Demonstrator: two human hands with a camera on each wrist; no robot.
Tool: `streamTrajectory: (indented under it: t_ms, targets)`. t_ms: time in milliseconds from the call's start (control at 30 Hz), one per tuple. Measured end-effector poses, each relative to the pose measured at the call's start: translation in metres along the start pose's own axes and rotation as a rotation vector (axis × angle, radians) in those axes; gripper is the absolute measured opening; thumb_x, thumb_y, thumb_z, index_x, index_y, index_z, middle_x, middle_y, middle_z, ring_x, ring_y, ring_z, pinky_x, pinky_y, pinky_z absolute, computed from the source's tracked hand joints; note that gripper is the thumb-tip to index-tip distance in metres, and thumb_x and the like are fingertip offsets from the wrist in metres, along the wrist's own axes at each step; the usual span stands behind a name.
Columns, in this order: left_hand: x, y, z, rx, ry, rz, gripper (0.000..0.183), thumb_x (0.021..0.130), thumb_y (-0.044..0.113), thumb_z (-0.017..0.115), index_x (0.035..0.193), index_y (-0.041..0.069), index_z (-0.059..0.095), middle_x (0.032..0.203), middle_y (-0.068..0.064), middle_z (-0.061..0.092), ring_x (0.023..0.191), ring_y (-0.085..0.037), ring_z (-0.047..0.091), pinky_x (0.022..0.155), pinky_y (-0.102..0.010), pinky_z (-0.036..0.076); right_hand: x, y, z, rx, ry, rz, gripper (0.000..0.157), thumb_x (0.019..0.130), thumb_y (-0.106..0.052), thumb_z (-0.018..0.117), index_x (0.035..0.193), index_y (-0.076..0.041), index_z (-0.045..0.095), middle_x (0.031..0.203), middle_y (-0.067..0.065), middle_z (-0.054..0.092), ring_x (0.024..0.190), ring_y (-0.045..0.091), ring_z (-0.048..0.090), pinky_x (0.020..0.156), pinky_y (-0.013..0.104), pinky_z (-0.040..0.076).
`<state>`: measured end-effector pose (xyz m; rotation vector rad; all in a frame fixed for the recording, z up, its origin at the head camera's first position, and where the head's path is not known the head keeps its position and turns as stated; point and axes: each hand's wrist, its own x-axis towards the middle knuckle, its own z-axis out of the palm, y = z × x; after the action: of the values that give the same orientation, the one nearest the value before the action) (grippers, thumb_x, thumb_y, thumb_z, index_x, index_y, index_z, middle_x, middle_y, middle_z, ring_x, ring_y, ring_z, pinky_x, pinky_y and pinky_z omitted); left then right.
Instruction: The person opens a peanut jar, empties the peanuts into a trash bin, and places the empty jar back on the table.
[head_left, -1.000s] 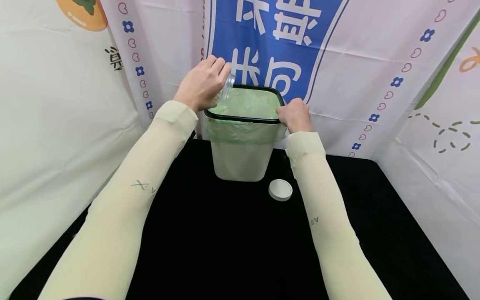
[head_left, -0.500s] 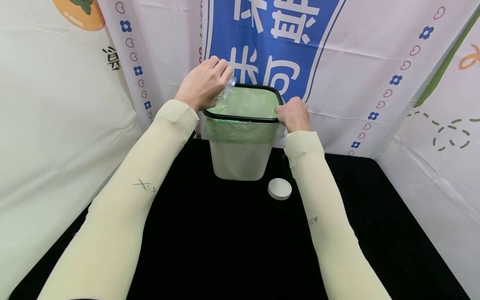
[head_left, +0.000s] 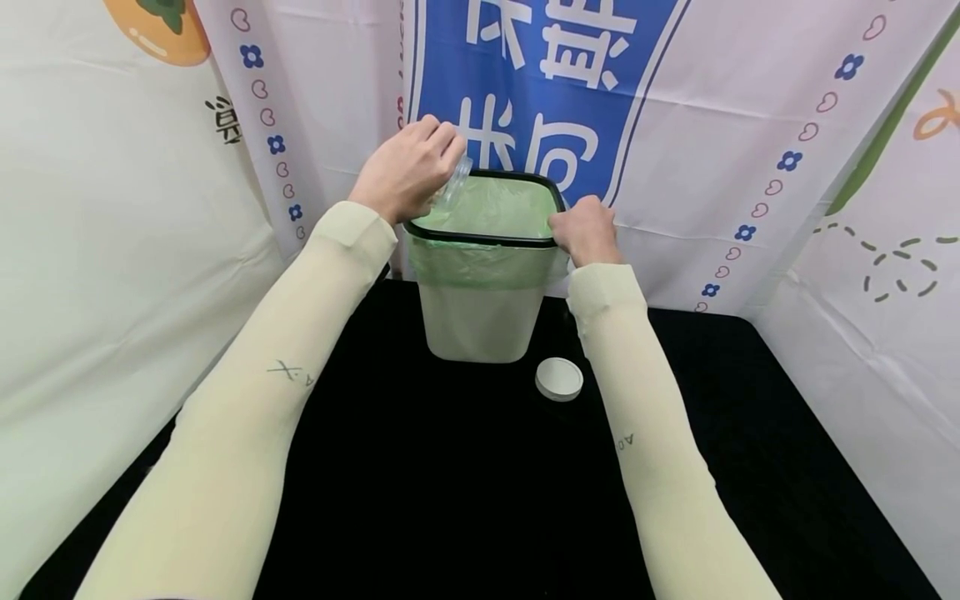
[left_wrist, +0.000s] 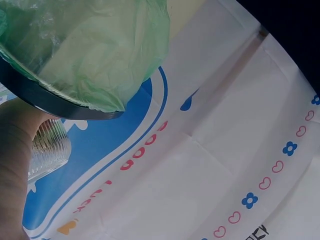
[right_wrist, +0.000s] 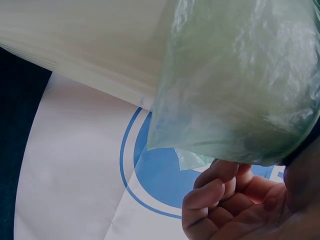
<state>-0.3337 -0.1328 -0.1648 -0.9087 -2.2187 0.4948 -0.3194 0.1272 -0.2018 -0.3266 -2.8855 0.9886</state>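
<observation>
A pale trash can [head_left: 483, 321] with a black rim stands on the black table, lined with a thin green trash bag [head_left: 502, 204]. At its left rim my left hand [head_left: 412, 167] grips a clear jar [head_left: 456, 185], tilted with its mouth over the can. The jar's ribbed clear side [left_wrist: 50, 155] shows in the left wrist view beside the rim. My right hand [head_left: 588, 229] holds the can's rim at the right corner. In the right wrist view its curled fingers [right_wrist: 215, 192] lie just below the bag's hanging edge, and the thumb is mostly hidden.
A round white lid [head_left: 558, 379] lies on the black tabletop [head_left: 465, 483], in front of the can and left of my right forearm. Directly behind the can hangs a printed cloth [head_left: 697, 167] with a blue panel. White cloth [head_left: 112, 250] also closes in both sides.
</observation>
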Motion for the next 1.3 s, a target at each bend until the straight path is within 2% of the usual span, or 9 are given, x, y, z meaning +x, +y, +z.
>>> streamTrajectory:
  t_ms: [267,500,967,1300]
  targets:
    - [-0.0008,0.0009,-0.0003,0.006,0.023,0.016,0.041,0.082,-0.011,0.055,0.123,-0.012,0.056,0.121,-0.027,0.062,0.110,-0.044,0.059,0.104,-0.047,0.054,-0.0005,-0.0002,0.0009,-0.001,0.004,0.000,0.041,0.098,-0.024,0.048,0.128,0.001,0.058,0.129,0.022,0.059,0.109,0.034,0.057,0.086,0.040,0.050]
    - [-0.0014,0.0014,0.0030,0.005,0.041,0.034,0.035,0.084,-0.011,0.053,0.119,-0.011,0.057,0.118,-0.026,0.061,0.108,-0.043,0.059,0.102,-0.047,0.055,-0.0015,-0.0001,0.0009,0.009,0.000,0.005,0.036,0.099,-0.024,0.047,0.123,-0.001,0.059,0.126,0.021,0.059,0.106,0.034,0.057,0.084,0.040,0.050]
    - [0.0036,0.0031,0.0002,0.029,0.034,0.056,0.036,0.088,-0.015,0.048,0.122,-0.011,0.057,0.123,-0.027,0.062,0.114,-0.043,0.060,0.106,-0.047,0.054,-0.0019,-0.0002,-0.0013,0.011,0.000,0.009,0.040,0.100,-0.025,0.047,0.130,0.000,0.056,0.133,0.021,0.057,0.113,0.034,0.055,0.090,0.041,0.049]
    - [0.0071,0.0044,-0.0006,0.022,0.047,0.075,0.037,0.089,-0.019,0.048,0.123,-0.011,0.058,0.124,-0.028,0.064,0.116,-0.043,0.061,0.109,-0.047,0.054,-0.0004,-0.0001,0.0003,0.005,0.013,-0.007,0.036,0.099,-0.024,0.048,0.124,0.000,0.058,0.128,0.021,0.059,0.108,0.034,0.056,0.087,0.040,0.049]
